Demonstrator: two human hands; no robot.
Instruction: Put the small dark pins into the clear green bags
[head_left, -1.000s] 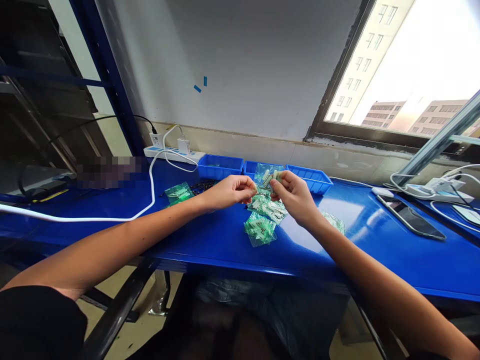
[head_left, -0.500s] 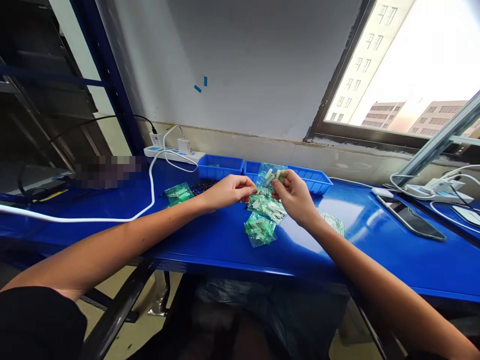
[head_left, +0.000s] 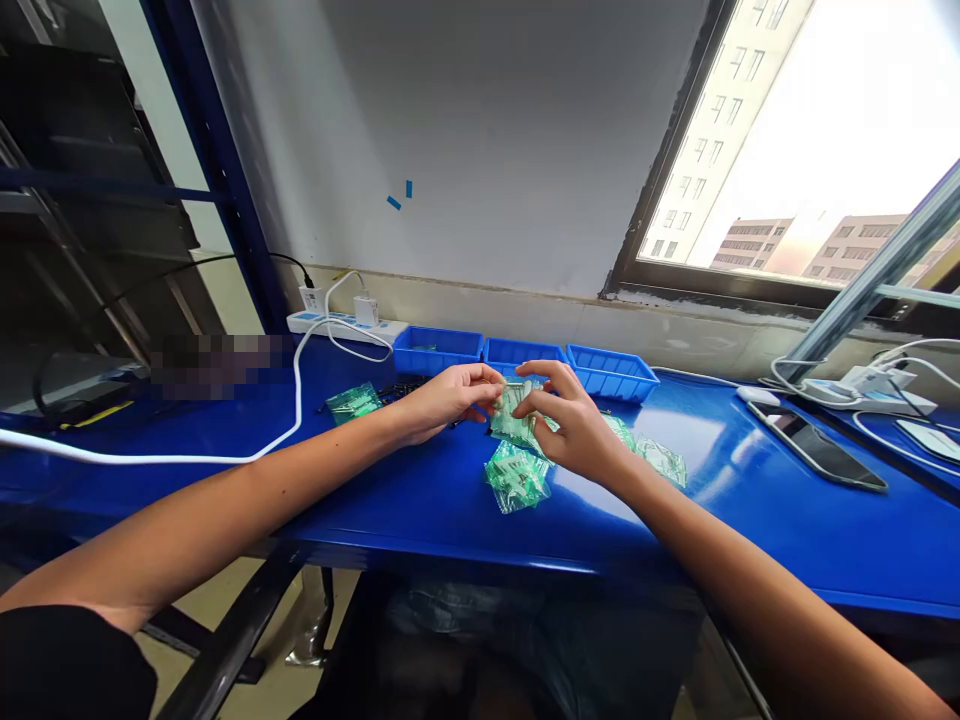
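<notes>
My left hand (head_left: 454, 400) pinches the left edge of a small clear greenish plastic bag (head_left: 512, 410), raised over the blue table. Pale pieces show inside it, too blurred to name. My right hand (head_left: 566, 410) is at the bag's right side, fingers curved and apart, the fingertips over or against the film. Below the hands, a pile of similar green-tinted bags (head_left: 517, 478) lies on the table. More such bags (head_left: 660, 462) lie to the right, partly behind my right wrist, and another group (head_left: 354, 402) lies left of my left hand.
Blue bins (head_left: 439, 350) line the wall behind the hands. Dark small parts (head_left: 401, 388) lie beside my left hand. A white cable (head_left: 150, 452) crosses the left side from a power strip (head_left: 300, 323). A phone (head_left: 817, 445) lies at the right, near another power strip.
My right hand has moved left and down from a raised pinch, and its fingers have spread. The bag now sits between both hands, with my left fingers on its edge. The view has tilted slightly.
</notes>
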